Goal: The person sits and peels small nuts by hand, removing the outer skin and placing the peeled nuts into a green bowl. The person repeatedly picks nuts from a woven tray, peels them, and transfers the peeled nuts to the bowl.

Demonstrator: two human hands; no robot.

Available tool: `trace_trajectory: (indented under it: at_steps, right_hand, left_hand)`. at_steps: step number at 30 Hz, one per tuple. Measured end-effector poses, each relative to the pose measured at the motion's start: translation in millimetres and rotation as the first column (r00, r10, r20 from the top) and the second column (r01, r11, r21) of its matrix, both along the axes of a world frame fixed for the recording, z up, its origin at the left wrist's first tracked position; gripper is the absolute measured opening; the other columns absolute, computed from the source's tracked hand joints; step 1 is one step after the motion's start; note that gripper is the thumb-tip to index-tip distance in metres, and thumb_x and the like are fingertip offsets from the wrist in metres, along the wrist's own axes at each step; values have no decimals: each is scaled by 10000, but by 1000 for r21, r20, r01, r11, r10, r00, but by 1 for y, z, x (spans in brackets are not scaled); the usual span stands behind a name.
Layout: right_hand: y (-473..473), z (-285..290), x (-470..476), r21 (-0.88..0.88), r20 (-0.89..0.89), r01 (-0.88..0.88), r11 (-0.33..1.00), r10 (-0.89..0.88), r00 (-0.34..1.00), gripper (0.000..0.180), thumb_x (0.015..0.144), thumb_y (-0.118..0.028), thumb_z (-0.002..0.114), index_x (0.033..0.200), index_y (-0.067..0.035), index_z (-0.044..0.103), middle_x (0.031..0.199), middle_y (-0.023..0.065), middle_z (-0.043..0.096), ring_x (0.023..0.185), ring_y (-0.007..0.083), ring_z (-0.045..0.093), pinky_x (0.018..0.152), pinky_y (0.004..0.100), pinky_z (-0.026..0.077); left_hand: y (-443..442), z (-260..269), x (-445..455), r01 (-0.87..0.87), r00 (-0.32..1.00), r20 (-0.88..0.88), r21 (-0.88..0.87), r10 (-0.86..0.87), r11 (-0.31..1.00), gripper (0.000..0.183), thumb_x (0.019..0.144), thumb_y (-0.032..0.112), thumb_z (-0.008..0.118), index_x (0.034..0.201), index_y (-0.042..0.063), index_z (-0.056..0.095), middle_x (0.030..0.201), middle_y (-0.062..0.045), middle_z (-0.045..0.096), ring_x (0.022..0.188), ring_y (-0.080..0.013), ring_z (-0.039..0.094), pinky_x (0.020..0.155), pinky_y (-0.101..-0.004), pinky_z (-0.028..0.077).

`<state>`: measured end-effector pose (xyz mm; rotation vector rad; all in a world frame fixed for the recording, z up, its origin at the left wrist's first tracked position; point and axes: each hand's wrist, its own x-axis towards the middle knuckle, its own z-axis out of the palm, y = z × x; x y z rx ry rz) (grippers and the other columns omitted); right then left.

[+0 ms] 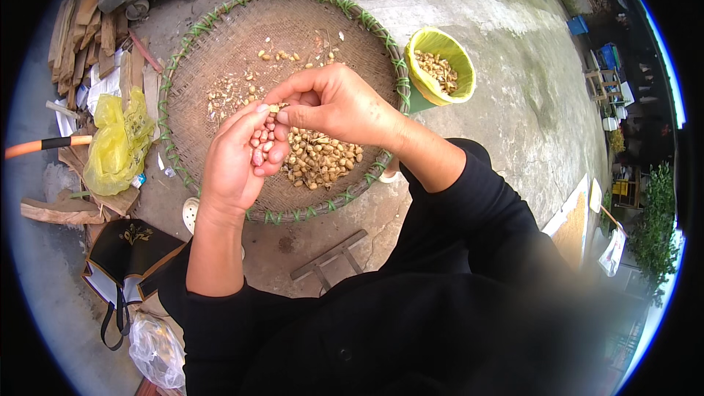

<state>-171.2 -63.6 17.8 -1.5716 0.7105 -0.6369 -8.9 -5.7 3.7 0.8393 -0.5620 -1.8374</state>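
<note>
My left hand [234,157] is cupped palm up around several pink shelled peanut kernels [263,143]. At its thumb tip and the fingertips of my right hand [341,104] is a small peanut pod [275,110], pinched between the two hands. Both hands are above a round woven bamboo tray [220,38] whose rim is bound with green strips. Beneath them on the tray lies a heap of unshelled peanuts [324,159]. Loose pods [278,56] and scattered shell bits [223,96] lie farther back, partly hidden by my right hand.
Right of the tray stands a bin [440,100] with a yellow liner, holding peanut shells [437,71]. On the left are stacked firewood [82,38], a crumpled yellow plastic bag [115,143], a black carrier bag [132,247] and a clear plastic bag [157,349]. A wooden frame [330,256] is near my legs.
</note>
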Motion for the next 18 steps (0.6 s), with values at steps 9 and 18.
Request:
trace_trajectory:
  at_steps: [9,18]
  right_hand:
    - [-61,19,-69,-113,-283,353,929,-371,884,152,817,-131,620,923,-23,630,684,-31,570,559,29,453,492,188,367]
    - [-104,-29,-187,-890,-450,82,448,-836,-313,266,786,-153,508,1013,-96,634,1068,146,601,936,284,593,826,363,462]
  left_hand:
    - [2,-12,8,26,996,-82,-18,-28,999,188,918,138,443,965,-17,538,735,-38,524,542,-60,442,383,-142,289]
    - [2,1,7,13,984,-177,-12,-15,1000,265,923,151,395,1052,-43,520,775,-69,542,545,-78,448,374,-153,286]
